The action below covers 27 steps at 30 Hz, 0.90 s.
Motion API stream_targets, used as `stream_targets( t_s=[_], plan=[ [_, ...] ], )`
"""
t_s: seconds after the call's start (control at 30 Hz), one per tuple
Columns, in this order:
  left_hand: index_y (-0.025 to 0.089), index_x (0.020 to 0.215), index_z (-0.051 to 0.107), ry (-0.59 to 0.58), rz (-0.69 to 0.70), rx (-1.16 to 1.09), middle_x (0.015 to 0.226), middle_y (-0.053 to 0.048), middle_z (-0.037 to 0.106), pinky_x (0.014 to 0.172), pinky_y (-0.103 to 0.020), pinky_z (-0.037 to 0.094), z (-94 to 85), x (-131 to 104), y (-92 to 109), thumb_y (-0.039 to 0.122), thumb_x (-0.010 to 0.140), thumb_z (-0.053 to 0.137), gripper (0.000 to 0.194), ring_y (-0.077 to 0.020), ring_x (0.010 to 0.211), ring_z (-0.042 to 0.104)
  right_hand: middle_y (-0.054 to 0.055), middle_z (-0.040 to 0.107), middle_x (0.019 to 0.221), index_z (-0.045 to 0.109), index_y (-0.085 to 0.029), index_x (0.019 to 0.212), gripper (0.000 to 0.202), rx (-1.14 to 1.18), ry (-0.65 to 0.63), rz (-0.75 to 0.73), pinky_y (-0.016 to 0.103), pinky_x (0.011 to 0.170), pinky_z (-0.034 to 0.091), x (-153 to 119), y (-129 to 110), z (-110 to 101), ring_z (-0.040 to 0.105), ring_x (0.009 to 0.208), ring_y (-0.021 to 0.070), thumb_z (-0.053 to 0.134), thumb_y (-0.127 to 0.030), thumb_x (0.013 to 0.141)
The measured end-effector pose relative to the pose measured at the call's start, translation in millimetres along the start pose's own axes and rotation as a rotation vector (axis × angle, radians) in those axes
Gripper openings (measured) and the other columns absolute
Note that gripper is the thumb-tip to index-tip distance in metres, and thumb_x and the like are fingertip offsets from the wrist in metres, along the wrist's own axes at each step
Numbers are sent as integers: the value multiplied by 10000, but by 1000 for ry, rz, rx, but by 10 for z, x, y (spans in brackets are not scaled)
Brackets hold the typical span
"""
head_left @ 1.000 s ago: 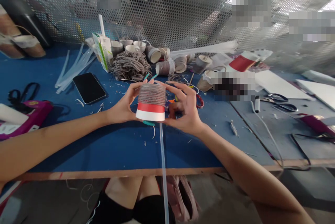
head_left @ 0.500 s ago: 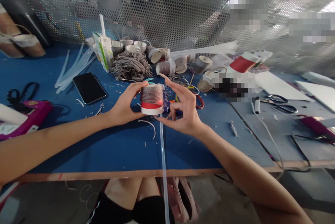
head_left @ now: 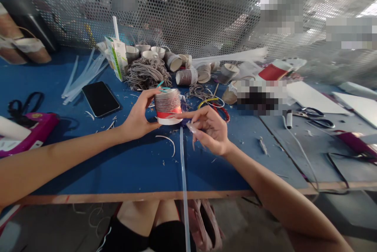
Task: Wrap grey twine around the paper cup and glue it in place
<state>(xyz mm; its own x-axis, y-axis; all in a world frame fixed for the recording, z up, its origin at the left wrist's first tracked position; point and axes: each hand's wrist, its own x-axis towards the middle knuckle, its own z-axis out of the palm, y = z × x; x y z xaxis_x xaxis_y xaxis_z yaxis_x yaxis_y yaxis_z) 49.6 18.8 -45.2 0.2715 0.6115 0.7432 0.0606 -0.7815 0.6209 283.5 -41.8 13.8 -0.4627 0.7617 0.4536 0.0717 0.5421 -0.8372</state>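
Note:
My left hand (head_left: 143, 114) is closed round a paper cup (head_left: 167, 106), thumb below and fingers above. Grey-brown cord winds round much of the cup, and a red and a white band show nearest me. The index finger of my right hand (head_left: 210, 129) stretches out to the red band, while its other fingers are loosely bent and apart; I see nothing held in it. Just behind the cup and right fingertips lies a dark blue-purple tool (head_left: 186, 121), mostly hidden. A long translucent glue stick (head_left: 183, 165) runs from it over the table edge.
A phone (head_left: 100, 98) and a purple glue gun (head_left: 32, 128) lie to the left. Behind my hands are a bundle of grey cord (head_left: 149, 73) and several cord-wrapped cups (head_left: 187, 76). Scissors (head_left: 315, 116) lie at the right. A perforated metal screen (head_left: 188, 12) stands at the back.
My right hand has moved off the cup's side and lower, its index finger now at the red band. The left hand has tilted the cup and shifted it slightly left and up.

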Motion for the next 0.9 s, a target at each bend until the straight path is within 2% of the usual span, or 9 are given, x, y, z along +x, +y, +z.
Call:
stream_targets(
  t_s=[0.1, 0.17, 0.2, 0.3, 0.4, 0.5, 0.6, 0.73, 0.9],
  plan=[
    [245, 1354, 399, 44, 7, -9, 1430, -154, 472, 1178, -493, 415, 14, 10, -1, 341, 717, 853, 788, -295, 1379, 490, 9, 678, 823, 436, -245, 900, 171, -95, 223, -54, 240, 373, 376, 45, 42, -29, 398, 383, 56, 508, -390, 953],
    [244, 1351, 375, 109, 25, 13, 1418, -150, 465, 1186, -486, 401, 24, 19, -11, 381, 727, 846, 793, -289, 1380, 485, 7, 603, 792, 423, -249, 918, 124, -317, 363, -44, 271, 425, 432, 93, 66, -90, 489, 476, 106, 506, -340, 929],
    [245, 1351, 363, 141, 26, 29, 1415, -149, 459, 1188, -487, 395, 28, 21, -21, 401, 728, 844, 803, -289, 1379, 482, 31, 587, 838, 424, -245, 934, 137, -474, 372, -19, 310, 494, 487, 116, 72, -129, 549, 579, 145, 534, -312, 890],
    [252, 1359, 323, 196, 3, 61, 1418, -153, 434, 1186, -510, 387, 28, 17, -63, 441, 741, 830, 821, -301, 1376, 476, 142, 545, 1054, 460, -191, 1018, 313, -961, 205, 107, 508, 800, 543, 156, 51, -234, 578, 972, 306, 599, -273, 749],
    [252, 1353, 309, 207, -19, 78, 1399, -153, 433, 1169, -535, 401, 15, 4, -97, 451, 751, 818, 814, -315, 1350, 495, 187, 515, 1083, 493, -131, 1041, 418, -1214, -28, 281, 568, 894, 495, 142, -13, -256, 503, 1101, 393, 628, -326, 697],
    [250, 1341, 321, 203, -55, 126, 1369, -144, 456, 1139, -539, 441, 1, -7, -99, 436, 733, 832, 816, -317, 1320, 522, 188, 534, 1055, 509, -124, 1007, 389, -1310, -247, 400, 480, 825, 500, 132, -70, -196, 519, 1050, 369, 624, -287, 674],
    [250, 1337, 329, 195, -75, 159, 1348, -141, 473, 1118, -538, 470, -10, -9, -82, 447, 729, 827, 810, -320, 1305, 540, 182, 589, 1015, 514, -118, 1042, 355, -1403, -306, 454, 408, 765, 453, 176, -80, -120, 549, 978, 331, 547, -181, 694],
    [256, 1335, 328, 191, -68, 183, 1332, -136, 479, 1090, -535, 500, -22, -10, -78, 470, 731, 821, 808, -321, 1280, 562, 165, 650, 868, 538, -79, 1094, 370, -1443, -256, 504, 372, 752, 382, 264, -40, -94, 584, 831, 281, 495, -133, 731],
    [287, 1343, 337, 269, -55, 154, 1350, -115, 456, 1135, -531, 458, -22, -11, -95, 482, 719, 829, 819, -315, 1300, 534, 95, 633, 779, 570, -139, 975, 287, -1239, -31, 307, 341, 664, 363, 251, 55, -244, 546, 682, 221, 523, -201, 699]
  ],
)
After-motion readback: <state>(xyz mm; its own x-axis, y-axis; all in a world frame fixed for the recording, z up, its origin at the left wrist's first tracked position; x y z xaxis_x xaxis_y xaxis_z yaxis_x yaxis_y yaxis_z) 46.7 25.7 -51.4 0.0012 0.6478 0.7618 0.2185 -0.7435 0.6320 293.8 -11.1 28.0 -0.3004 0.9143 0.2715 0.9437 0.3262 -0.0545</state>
